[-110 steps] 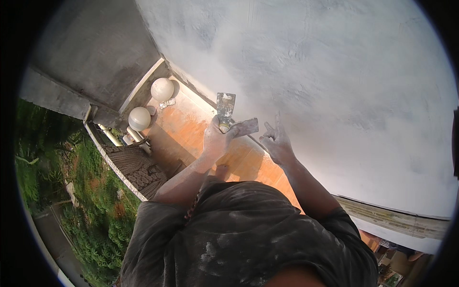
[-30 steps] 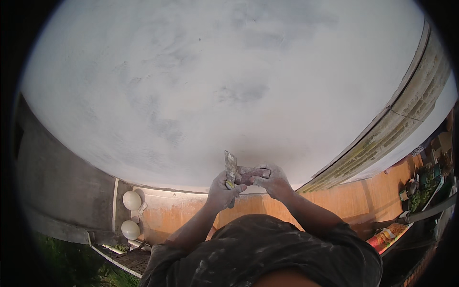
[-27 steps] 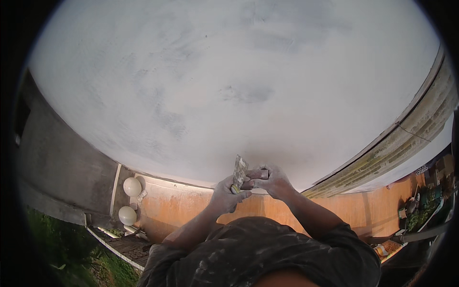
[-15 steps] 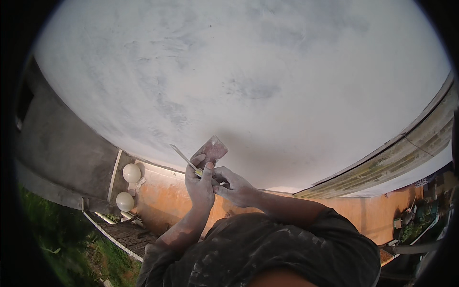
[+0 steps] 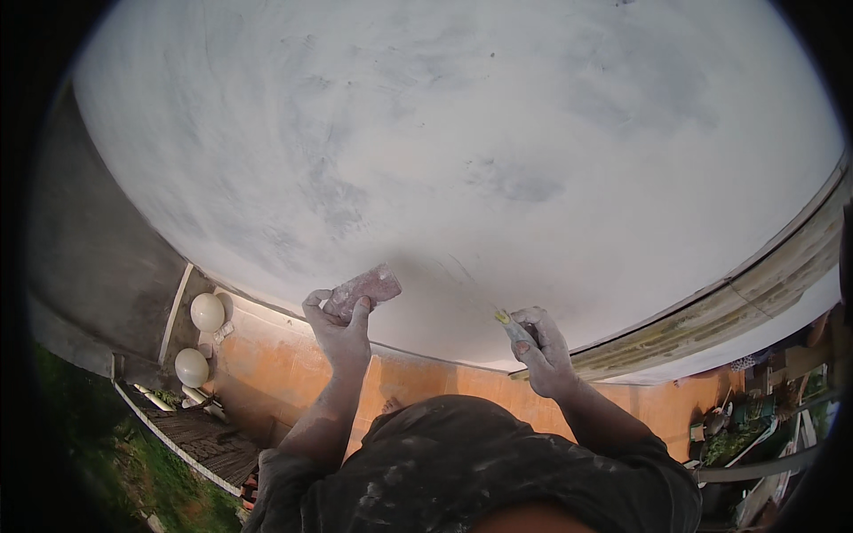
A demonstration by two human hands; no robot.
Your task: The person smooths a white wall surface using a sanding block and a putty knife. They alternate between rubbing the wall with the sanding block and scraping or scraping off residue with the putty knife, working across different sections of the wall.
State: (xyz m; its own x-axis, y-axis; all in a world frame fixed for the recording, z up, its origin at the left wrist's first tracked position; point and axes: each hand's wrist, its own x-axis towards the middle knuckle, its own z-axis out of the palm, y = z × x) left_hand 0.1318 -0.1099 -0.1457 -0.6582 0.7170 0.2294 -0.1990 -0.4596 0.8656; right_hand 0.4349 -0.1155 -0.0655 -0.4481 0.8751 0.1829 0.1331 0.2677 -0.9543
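My left hand grips a dusty, reddish-brown folded piece of sandpaper, thumb on its near side and fingers curled behind. Off to the right, my right hand is closed around a scraper with a yellow-green part near its blade end. The blade is blurred and barely stands out against the pale wall. White dust covers both hands and forearms. The wall, whitish with grey smudges and patches, fills the view beyond them, and I cannot tell whether either held thing touches it.
Below the wall runs an orange floor or ledge. Two round white globes stand at the left, near a dark grey wall. Roof tiles and greenery lie lower left. A weathered, mossy ledge borders the right, with cluttered items beyond.
My hands have come apart. The scraper has passed from my left hand to my right, which has moved right. The left keeps the sandpaper and has shifted slightly left.
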